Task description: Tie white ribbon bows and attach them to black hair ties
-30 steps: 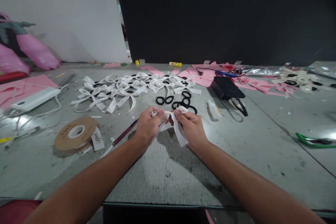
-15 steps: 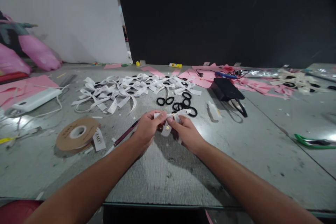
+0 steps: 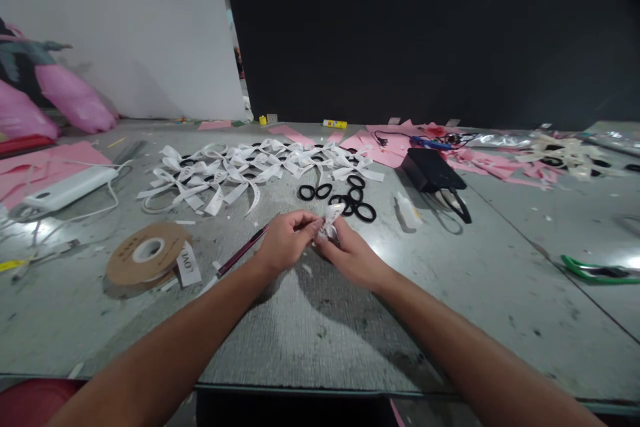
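A white printed ribbon (image 3: 332, 215) is bunched between my two hands above the middle of the table. My left hand (image 3: 286, 240) pinches it from the left, thumb and forefinger together. From the right, my right hand (image 3: 353, 255) grips the same ribbon, with folds of it standing up above the fingers. Whether a hair tie sits inside the bunched ribbon is hidden. Just beyond my hands lie several black hair ties (image 3: 356, 197). Further back is a pile of white ribbon bows (image 3: 240, 170) on black hair ties.
A ribbon spool (image 3: 125, 260) lies left, beside a dark red pen (image 3: 243, 252). To the right are a small white bottle (image 3: 409, 212), a black box (image 3: 433, 170) and a green-handled tool (image 3: 600, 271). A white power strip (image 3: 73, 191) lies far left. Pink scraps (image 3: 385, 147) line the back.
The ribbon's loops and hanging tail, spread out before, are now gathered between my fingers. My right hand has turned slightly and both hands have drawn closer together.
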### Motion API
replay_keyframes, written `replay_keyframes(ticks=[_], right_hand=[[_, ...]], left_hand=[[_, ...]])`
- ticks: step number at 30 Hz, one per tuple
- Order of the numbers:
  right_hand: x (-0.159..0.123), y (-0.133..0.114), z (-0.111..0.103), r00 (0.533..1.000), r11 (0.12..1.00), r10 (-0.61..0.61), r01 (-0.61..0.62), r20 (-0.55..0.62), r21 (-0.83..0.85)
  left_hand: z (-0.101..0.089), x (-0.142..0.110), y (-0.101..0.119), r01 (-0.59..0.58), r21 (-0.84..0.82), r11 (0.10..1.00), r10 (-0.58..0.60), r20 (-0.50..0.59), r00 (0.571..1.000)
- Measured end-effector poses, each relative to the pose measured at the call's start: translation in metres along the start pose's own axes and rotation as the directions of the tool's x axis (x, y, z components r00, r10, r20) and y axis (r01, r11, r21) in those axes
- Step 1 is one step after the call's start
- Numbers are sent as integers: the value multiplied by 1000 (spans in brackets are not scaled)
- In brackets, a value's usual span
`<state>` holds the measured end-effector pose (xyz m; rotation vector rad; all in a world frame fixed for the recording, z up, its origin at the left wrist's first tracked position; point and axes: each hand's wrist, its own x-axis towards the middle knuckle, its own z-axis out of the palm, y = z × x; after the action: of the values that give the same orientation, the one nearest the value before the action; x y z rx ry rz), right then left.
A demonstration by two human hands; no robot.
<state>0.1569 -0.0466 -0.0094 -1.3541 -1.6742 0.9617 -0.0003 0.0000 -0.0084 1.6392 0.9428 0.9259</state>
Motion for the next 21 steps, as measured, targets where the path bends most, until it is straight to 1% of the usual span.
replay_keyframes(ticks=[2, 5, 6, 9, 11, 14, 16, 21], right_hand=[[-1, -3, -2, 999, 999, -35, 36, 20, -30], [-1, -5, -5, 992, 991, -115, 112, 45, 69], [-1, -4, -6, 993, 988, -107, 101, 44, 113], [0, -1, -8, 999, 978, -6, -4, 44, 208], [0, 0, -8, 998, 972, 36, -49, 61, 228], [-1, 0, -7, 996, 970, 64, -76, 59, 229], [-1, -1, -7, 995, 960, 96, -103, 39, 260], [1, -6, -7, 981, 899, 196, -180, 0, 399]], left_hand=[[-2, 0, 0, -14, 31, 999, 14, -1, 1000], [-4, -1, 2, 5, 17, 1000, -5, 32, 999], [-4, -1, 2, 9, -6, 1000, -9, 53, 999], [-4, -1, 2, -19, -42, 999, 23, 96, 995], [-5, -1, 2, -22, -14, 1000, 23, 111, 994], [-5, 0, 2, 1, 19, 1000, -4, 152, 988], [-5, -1, 3, -10, 21, 1000, 7, 139, 990], [2, -3, 3, -59, 50, 997, 58, 9, 998]])
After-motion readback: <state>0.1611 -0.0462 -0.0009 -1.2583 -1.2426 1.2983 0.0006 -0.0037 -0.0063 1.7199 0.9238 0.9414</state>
